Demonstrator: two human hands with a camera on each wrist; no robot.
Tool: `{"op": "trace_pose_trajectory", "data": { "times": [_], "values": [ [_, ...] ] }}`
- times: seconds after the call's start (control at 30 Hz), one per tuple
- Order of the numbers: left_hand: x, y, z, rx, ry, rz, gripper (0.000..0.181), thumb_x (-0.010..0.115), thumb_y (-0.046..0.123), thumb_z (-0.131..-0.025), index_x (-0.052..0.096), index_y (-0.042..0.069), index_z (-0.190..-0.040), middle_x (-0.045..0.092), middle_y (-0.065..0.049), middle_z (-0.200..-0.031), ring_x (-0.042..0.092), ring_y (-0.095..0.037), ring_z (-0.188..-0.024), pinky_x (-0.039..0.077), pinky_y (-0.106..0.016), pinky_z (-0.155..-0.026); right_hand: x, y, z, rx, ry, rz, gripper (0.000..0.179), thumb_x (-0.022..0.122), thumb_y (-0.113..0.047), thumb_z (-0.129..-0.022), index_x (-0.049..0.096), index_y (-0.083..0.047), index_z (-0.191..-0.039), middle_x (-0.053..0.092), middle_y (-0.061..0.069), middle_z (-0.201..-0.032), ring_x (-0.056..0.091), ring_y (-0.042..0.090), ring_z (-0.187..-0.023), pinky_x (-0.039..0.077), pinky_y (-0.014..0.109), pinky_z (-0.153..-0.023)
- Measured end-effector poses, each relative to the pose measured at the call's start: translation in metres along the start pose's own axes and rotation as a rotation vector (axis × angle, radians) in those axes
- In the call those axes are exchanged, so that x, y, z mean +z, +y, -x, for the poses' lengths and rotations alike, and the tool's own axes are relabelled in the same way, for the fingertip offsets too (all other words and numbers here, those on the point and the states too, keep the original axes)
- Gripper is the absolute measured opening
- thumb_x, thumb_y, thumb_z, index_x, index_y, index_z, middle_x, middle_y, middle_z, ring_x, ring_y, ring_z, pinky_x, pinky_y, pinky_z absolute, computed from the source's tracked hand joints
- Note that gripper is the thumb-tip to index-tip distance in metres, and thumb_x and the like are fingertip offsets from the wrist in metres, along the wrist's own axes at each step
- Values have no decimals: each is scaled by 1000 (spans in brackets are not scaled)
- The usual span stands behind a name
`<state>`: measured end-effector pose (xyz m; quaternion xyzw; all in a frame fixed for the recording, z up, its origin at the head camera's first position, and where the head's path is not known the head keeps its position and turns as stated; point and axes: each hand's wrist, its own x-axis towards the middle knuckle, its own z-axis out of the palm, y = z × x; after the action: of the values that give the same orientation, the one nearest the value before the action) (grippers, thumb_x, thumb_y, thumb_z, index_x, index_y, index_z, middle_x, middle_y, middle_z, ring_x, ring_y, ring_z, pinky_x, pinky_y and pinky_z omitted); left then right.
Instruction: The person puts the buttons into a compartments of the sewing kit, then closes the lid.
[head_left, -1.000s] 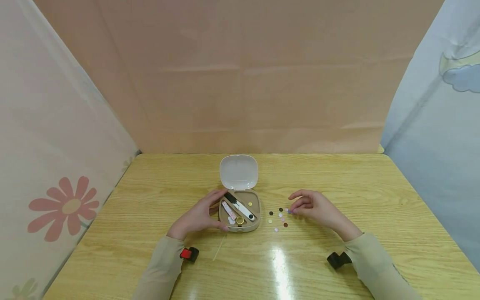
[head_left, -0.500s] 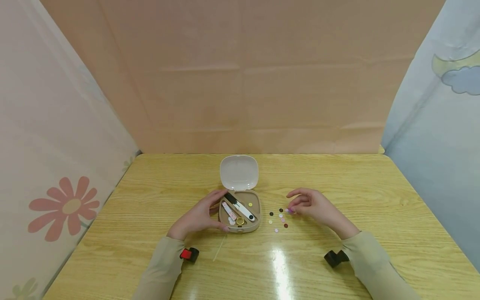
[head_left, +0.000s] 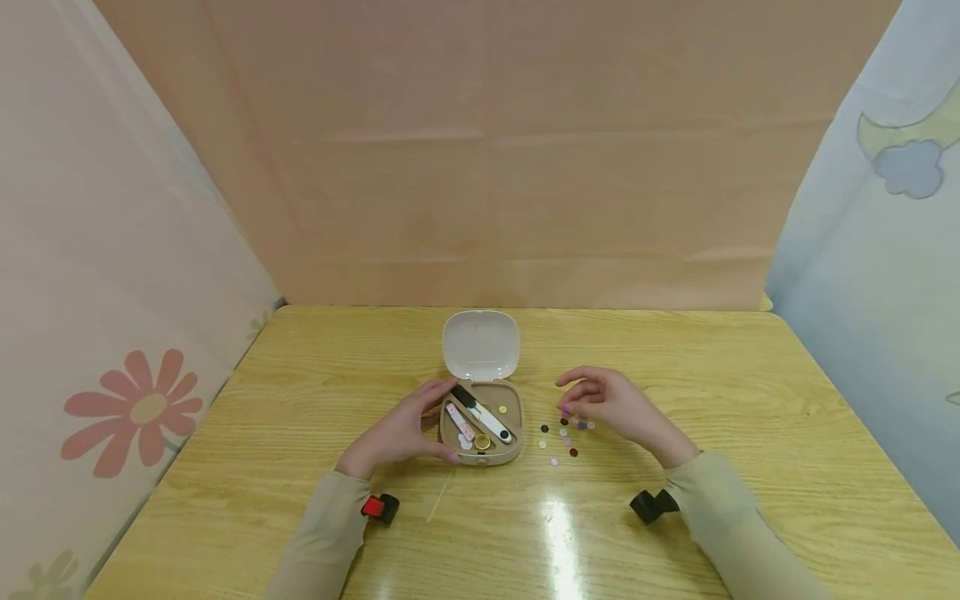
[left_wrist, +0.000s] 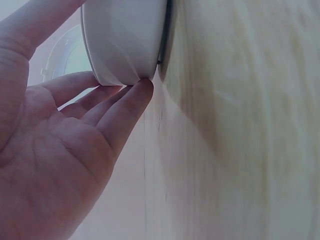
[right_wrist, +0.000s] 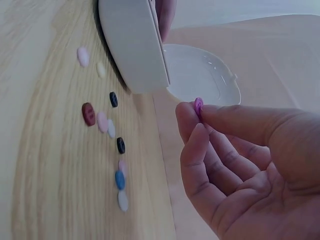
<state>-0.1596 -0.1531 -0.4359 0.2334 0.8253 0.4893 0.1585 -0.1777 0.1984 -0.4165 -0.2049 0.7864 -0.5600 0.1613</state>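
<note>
Fingers [right_wrist: 185,118] on button [right_wrist: 198,105], outside left-wrist view

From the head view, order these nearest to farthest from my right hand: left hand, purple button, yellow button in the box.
1. Purple button, pinched in your right hand.
2. Yellow button, inside the box.
3. Left hand, on the box's left.

Free passage over buttons [right_wrist: 102,122] between right hand [head_left: 611,407] and box [right_wrist: 132,45], raised lid [head_left: 481,343] behind, left hand [head_left: 396,429] blocking left side

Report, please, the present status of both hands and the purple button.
Right hand pinches purple button, off table. Left hand holds box. Lid open; nothing seen blocking.
</note>
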Motion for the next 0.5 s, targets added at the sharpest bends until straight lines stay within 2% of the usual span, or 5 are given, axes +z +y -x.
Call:
{"op": "trace_pose_trajectory", "data": {
  "times": [0.37,0.5],
  "values": [
    [0,0,0,-12,-2,17,107,90,20,-64,28,17,-151,30,2,-149,32,-22,-136,37,-36,-107,13,-7,-12,-47,-24,-40,37,63,-3,-91,52,10,-124,64,28,-101,64,42,-93,55,48,-81],
    [0,0,-1,15,-4,28,107,90,19,-64,28,16,-151,31,0,-148,32,-23,-136,37,-38,-106,20,-12,-17,-63,-24,-22,34,64,-2,-90,54,8,-122,65,27,-100,65,40,-92,56,43,-82]
  ]
}}
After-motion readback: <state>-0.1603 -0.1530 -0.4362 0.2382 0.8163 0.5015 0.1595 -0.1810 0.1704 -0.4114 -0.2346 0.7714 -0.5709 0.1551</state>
